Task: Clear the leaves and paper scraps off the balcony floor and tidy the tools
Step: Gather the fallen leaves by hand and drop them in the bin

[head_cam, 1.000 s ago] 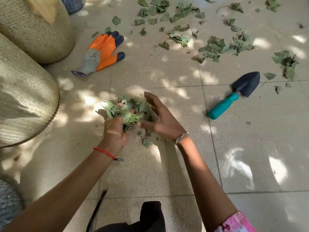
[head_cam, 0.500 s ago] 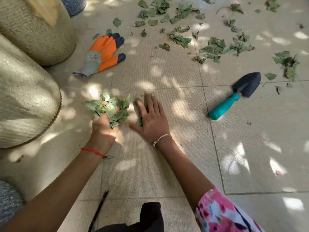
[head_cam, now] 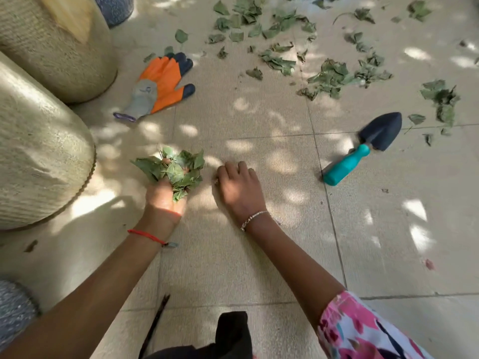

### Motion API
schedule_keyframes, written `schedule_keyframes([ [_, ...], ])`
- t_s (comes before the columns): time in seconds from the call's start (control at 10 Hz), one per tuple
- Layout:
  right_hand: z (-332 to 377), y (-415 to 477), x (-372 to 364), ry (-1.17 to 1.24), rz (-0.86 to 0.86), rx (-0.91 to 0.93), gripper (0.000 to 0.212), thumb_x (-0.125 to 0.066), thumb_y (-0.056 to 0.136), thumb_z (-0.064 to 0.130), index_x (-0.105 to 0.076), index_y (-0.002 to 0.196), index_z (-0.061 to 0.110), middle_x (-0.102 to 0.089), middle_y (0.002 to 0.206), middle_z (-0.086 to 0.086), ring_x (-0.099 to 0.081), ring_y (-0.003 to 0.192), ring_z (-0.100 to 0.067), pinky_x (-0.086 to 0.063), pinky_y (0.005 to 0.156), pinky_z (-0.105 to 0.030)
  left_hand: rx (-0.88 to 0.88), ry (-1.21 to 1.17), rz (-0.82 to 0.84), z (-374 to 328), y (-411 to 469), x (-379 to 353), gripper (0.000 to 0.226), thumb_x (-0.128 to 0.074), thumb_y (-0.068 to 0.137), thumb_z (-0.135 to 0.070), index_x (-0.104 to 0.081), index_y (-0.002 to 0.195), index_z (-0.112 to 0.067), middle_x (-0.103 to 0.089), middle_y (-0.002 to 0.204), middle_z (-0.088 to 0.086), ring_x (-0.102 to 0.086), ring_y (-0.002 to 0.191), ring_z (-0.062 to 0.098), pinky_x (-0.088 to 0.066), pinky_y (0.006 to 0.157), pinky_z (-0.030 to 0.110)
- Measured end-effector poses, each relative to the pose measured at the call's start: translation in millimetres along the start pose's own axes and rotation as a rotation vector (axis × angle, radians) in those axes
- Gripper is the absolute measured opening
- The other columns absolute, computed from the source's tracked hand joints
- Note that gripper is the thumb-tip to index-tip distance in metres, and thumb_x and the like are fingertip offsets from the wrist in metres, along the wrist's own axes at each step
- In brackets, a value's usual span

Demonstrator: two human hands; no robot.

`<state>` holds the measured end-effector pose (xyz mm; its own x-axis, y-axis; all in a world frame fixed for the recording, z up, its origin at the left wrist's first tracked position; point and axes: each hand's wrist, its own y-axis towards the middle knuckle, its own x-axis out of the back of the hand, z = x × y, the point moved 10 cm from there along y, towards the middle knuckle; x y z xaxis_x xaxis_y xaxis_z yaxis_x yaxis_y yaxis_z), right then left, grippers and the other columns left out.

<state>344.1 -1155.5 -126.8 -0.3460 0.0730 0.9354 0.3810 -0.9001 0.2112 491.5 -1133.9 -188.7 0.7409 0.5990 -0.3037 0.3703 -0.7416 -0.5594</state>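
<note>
Tiled balcony floor (head_cam: 259, 242), dappled shade. Left hand (head_cam: 163, 200) grips leaf bunch (head_cam: 173, 169) mid-floor. Right hand (head_cam: 239, 185), flat a moment ago, now curled on the tile, contents unclear. Scattered leaves (head_cam: 329, 76) remain toward the far edge.

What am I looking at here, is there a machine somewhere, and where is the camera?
No machine here: a person works with bare hands, and one camera worn on the head looks down at them. The left hand grips a bunch of green leaves. The right hand rests on the tiled floor with curled fingers; whether it holds anything is hidden. On the floor lie an orange glove, a trowel with a teal handle, and more scattered leaves farther off. Two big textured pots stand at the left.
</note>
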Motion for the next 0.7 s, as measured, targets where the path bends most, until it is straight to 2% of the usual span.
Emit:
schedule_keyframes([
  [0.1,0.4,3.6,14.2,-0.153,-0.087,0.04,0.035,-0.033,0.077,0.018,-0.064,0.062,0.01,-0.06,0.058,-0.003,-0.053,0.042,-0.017,-0.029,0.033,-0.016,-0.051,0.118,0.002,-2.2,-3.3,-0.4,0.025,-0.051,0.081,-0.004,-0.055,0.106,-0.005,-0.062,0.093,0.01,-0.068,0.075,0.016,-0.058,0.066,0.028],
  [0.2,-5.9,9.2,19.0,-0.176,-0.065,0.05,0.036,-0.03,0.074,0.01,-0.061,0.054,0.007,-0.054,0.046,-0.005,-0.048,0.03,-0.016,-0.025,0.029,-0.014,-0.122,0.468,-0.1,-5.8,-6.4,14.7,0.052,-0.054,0.084,-0.022,-0.047,0.131,-0.001,-0.059,0.105,0.013,-0.06,0.095,0.024,-0.052,0.087,0.034],
  [0.3,-19.6,14.0,27.0,0.001,-0.043,-0.026,0.031,-0.034,0.084,0.004,-0.061,0.069,-0.002,-0.058,0.057,-0.012,-0.055,0.044,-0.023,-0.031,0.041,-0.021,-0.015,0.366,-0.102,9.0,1.5,12.6,0.053,-0.063,0.081,-0.024,-0.05,0.127,-0.001,-0.055,0.119,0.023,-0.053,0.112,0.036,-0.043,0.098,0.035],
  [0.4,-72.6,6.3,21.4,0.665,0.044,-0.476,0.018,-0.048,0.092,0.004,-0.061,0.08,0.008,-0.051,0.062,0.001,-0.047,0.054,-0.009,-0.036,0.048,-0.012,-0.14,0.538,-0.057,0.7,-20.4,-0.5,0.044,-0.05,0.092,0.002,-0.039,0.135,0.008,-0.048,0.132,0.024,-0.052,0.115,0.029,-0.039,0.077,0.009],
  [0.5,-103.7,-24.4,11.7,1.479,-0.079,-0.852,0.033,-0.045,0.096,0.017,-0.047,0.063,0.016,-0.044,0.049,0.005,-0.037,0.037,-0.007,-0.029,0.03,-0.017,-0.18,0.697,-0.026,-9.1,-24.6,-8.0,0.042,-0.033,0.1,-0.004,-0.028,0.141,0.006,-0.033,0.147,0.021,-0.055,0.083,0.006,-0.043,0.051,0.005],
  [0.6,-110.1,-45.3,-0.2,1.921,-0.155,-0.987,0.037,-0.037,0.098,0.021,-0.035,0.062,0.016,-0.037,0.045,0.005,-0.031,0.032,-0.006,-0.021,0.025,-0.011,-0.247,0.835,0.053,-11.7,-31.1,-22.0,0.042,-0.028,0.102,-0.008,-0.03,0.142,0.003,-0.035,0.147,0.018,-0.06,0.091,-0.002,-0.047,0.055,0.008],
  [0.7,-111.3,-56.9,-7.8,2.088,-0.147,-1.083,0.043,-0.033,0.098,0.025,-0.032,0.056,0.017,-0.032,0.044,0.004,-0.029,0.031,-0.006,-0.017,0.026,-0.008,-0.285,0.733,0.046,-12.2,-34.9,-21.8,0.037,-0.049,0.094,-0.007,-0.047,0.131,0.001,-0.054,0.127,0.011,-0.051,0.121,0.022,-0.043,0.085,0.017],
])
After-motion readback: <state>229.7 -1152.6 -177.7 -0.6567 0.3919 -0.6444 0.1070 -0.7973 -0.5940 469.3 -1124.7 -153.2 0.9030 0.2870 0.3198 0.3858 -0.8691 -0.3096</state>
